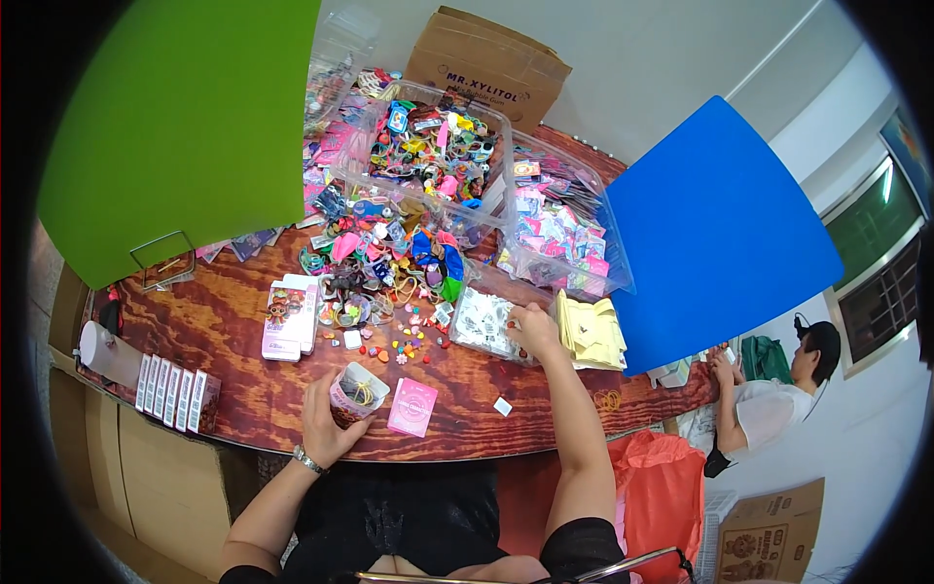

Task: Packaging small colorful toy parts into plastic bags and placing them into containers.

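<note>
My left hand (326, 425) is wrapped round a small open-topped pink box (347, 411) near the table's front edge. A yellowish looped item shows inside the box. Just right of it lies a flat pink card (413, 407). My right hand (533, 332) reaches into a clear tray of small white packets (479, 321), its fingers bent together at the tray's right end. What lies between those fingertips is hidden. A folded stack of yellow paper (593, 331) sits just right of that hand, and one small white packet (502, 406) lies loose in front.
Clear bins of mixed small toys (433, 156) and pink packets (559, 229) stand behind a loose trinket pile (389, 258). Flat pink-white boxes (289, 319) and a row of upright boxes (170, 389) lie left. Green (185, 117) and blue panels (720, 234) flank the table. Another person (778, 399) works at right.
</note>
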The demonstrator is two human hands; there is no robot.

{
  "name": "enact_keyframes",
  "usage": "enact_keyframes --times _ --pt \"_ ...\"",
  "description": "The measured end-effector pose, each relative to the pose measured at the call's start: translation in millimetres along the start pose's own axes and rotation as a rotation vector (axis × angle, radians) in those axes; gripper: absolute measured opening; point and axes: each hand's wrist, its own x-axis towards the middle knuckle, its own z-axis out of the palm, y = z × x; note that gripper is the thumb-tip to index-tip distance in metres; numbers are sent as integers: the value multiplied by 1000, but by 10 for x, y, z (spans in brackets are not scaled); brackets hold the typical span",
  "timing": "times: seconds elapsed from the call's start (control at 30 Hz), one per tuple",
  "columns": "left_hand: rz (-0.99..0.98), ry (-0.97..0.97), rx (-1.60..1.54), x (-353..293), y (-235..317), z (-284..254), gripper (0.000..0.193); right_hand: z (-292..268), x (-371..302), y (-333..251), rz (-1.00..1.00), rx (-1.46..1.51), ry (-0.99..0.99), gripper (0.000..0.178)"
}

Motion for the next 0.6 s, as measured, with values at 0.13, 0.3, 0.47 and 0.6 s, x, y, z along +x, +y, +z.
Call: enact_keyframes --times 0.13,0.3,0.47,0.6 --pt "33 4 11 12 0 14 89 21 -68 97 -56 -26 105 16" --pt "26 5 2 6 4 -8 89 -134 -11 125 -42 162 61 18" --pt "30 10 12 -5 -20 -15 89 -74 109 -41 -58 274 69 22" --pt "31 15 -20 13 6 -3 88 37 192 48 -105 56 75 21"
